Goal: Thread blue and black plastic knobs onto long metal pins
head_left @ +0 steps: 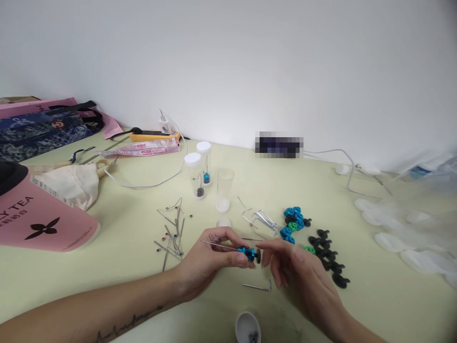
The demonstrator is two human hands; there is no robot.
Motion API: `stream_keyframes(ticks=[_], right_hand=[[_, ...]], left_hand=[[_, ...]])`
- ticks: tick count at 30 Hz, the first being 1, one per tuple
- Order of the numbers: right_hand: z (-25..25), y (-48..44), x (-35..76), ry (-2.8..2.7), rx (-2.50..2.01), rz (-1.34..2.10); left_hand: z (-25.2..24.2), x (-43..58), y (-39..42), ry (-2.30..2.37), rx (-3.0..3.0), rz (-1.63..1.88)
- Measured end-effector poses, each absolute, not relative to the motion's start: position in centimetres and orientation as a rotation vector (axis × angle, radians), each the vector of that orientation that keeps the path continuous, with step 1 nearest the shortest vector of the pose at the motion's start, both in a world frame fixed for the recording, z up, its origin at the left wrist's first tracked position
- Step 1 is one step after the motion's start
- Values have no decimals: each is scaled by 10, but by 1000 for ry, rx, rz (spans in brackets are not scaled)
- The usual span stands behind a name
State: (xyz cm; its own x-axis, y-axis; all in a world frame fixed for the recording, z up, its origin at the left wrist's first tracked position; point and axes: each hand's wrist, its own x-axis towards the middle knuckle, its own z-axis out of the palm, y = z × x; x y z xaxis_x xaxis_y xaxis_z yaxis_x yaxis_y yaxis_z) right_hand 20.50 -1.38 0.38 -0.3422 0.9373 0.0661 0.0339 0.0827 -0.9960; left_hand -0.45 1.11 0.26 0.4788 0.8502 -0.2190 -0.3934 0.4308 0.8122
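Observation:
My left hand [210, 259] is closed in a pinch on a thin metal needle with a small blue fitting [246, 251] and a black disc [257, 256] at its right end. My right hand [296, 269] hovers just right of the disc, its fingers loosely curled, index fingertip almost touching it; nothing shows inside it. A small hex key [257, 286] lies on the table below the two hands. Several loose needles [174, 234] lie to the left of my left hand.
Two capped clear tubes [198, 174] and one open tube [224, 189] stand behind the hands, its white cap [223, 222] nearby. Blue, green and black small parts [314, 238] lie at right, a wire clip [260, 220] at centre, a small cup [247, 327] at the front edge, bags [43, 209] at left.

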Motion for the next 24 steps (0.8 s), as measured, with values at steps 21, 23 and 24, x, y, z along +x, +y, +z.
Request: stream_keyframes(ticks=[21,23,24], right_hand=[[-2,-12,205,-1562,-938,1322],[-3,-12,205,-1551,-941,1318],[-3,-12,205,-1546,-943,1311]], left_hand=[[1,-5,10,682,782,843],[1,-5,11,681,780,846],[1,-5,11,680,779,848]])
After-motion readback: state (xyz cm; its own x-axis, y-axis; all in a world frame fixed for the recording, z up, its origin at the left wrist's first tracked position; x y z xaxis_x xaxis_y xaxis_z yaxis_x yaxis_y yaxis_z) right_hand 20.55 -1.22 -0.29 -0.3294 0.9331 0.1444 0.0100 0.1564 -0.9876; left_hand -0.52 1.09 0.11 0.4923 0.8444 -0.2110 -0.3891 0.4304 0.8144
